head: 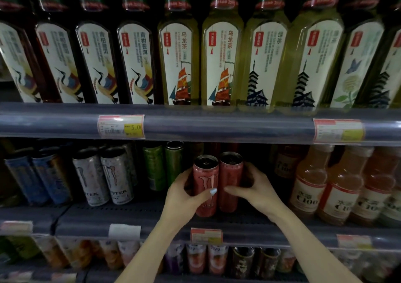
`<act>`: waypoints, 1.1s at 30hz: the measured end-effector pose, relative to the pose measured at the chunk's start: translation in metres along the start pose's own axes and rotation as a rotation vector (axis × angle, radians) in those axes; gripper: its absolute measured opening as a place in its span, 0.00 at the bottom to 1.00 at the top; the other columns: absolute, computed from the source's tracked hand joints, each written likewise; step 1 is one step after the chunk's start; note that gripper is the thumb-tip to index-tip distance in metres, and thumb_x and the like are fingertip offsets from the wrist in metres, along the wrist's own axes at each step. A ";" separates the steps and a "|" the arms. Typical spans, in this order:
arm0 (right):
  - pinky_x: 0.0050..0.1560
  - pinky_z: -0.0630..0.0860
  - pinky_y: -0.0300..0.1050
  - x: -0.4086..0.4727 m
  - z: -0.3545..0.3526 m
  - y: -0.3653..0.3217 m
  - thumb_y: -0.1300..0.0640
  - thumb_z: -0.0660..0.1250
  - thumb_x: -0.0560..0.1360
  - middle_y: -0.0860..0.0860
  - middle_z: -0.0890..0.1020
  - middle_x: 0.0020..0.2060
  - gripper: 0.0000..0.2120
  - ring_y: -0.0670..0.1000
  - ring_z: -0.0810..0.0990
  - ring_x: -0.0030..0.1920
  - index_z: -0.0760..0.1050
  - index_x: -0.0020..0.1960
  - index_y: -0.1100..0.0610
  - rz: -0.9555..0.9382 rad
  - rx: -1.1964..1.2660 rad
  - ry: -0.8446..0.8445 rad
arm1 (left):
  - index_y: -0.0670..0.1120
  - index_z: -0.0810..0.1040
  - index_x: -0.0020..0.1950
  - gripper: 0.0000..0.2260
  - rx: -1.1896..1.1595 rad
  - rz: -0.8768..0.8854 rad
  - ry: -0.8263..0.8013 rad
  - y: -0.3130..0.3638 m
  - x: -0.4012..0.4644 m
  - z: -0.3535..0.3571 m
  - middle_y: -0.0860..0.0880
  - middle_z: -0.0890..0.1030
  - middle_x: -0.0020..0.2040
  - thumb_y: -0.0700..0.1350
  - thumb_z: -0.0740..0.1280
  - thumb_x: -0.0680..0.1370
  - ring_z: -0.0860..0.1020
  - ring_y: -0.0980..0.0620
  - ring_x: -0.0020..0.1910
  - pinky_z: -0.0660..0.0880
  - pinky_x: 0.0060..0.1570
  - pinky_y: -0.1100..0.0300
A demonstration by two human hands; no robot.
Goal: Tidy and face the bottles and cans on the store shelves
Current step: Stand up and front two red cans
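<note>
We see glossy metal red cans [213,185], clear shiny plastic tea bottles [222,63] and paper price tags [121,126].

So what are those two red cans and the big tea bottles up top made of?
The left red can and right red can look like thin metal, probably aluminium: shiny silvery rims, matte printed sides. The tea bottles seem to be clear, glossy plastic, since the liquid shows through, with paper-looking labels; glass can't be ruled out.

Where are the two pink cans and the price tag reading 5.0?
Left pink can [205,183], head view, on its claw logo.
Right pink can [230,174], head view, on its upper side.
Price tag [121,126], head view, on its middle.
</note>
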State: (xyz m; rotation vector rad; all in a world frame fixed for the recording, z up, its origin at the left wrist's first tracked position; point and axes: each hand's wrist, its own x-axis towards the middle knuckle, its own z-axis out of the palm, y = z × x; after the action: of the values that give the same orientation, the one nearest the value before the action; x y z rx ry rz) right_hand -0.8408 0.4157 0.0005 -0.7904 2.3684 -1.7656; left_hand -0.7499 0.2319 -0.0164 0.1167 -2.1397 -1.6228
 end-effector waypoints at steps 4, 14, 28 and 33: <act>0.46 0.71 0.27 -0.006 -0.001 0.016 0.51 0.79 0.61 0.36 0.80 0.49 0.26 0.32 0.77 0.50 0.71 0.52 0.38 0.039 -0.075 -0.037 | 0.60 0.78 0.52 0.21 0.069 -0.057 -0.026 -0.009 -0.004 -0.004 0.60 0.84 0.48 0.57 0.78 0.62 0.81 0.62 0.50 0.78 0.45 0.68; 0.58 0.70 0.42 0.007 -0.003 0.029 0.50 0.76 0.66 0.43 0.78 0.55 0.27 0.43 0.75 0.57 0.72 0.63 0.49 -0.020 -0.150 0.042 | 0.52 0.79 0.53 0.18 0.171 -0.024 0.086 -0.010 0.023 0.019 0.59 0.82 0.47 0.51 0.77 0.65 0.79 0.69 0.44 0.74 0.40 0.76; 0.56 0.69 0.36 0.037 -0.005 0.040 0.53 0.73 0.69 0.41 0.77 0.54 0.25 0.42 0.76 0.56 0.70 0.65 0.48 0.015 -0.115 0.066 | 0.44 0.79 0.56 0.21 0.167 -0.012 0.162 -0.016 0.057 0.042 0.49 0.83 0.51 0.50 0.77 0.66 0.81 0.54 0.50 0.77 0.51 0.60; 0.59 0.68 0.40 0.040 -0.003 0.043 0.53 0.72 0.71 0.43 0.76 0.58 0.27 0.43 0.74 0.58 0.68 0.68 0.50 0.027 -0.122 0.080 | 0.45 0.78 0.57 0.21 0.143 -0.017 0.157 -0.016 0.057 0.045 0.49 0.83 0.53 0.49 0.77 0.67 0.80 0.55 0.50 0.75 0.49 0.65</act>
State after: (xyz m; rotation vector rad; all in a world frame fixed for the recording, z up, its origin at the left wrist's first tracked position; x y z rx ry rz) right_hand -0.8914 0.4088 -0.0284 -0.7102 2.5472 -1.6864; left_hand -0.8217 0.2487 -0.0236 0.2981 -2.1361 -1.4182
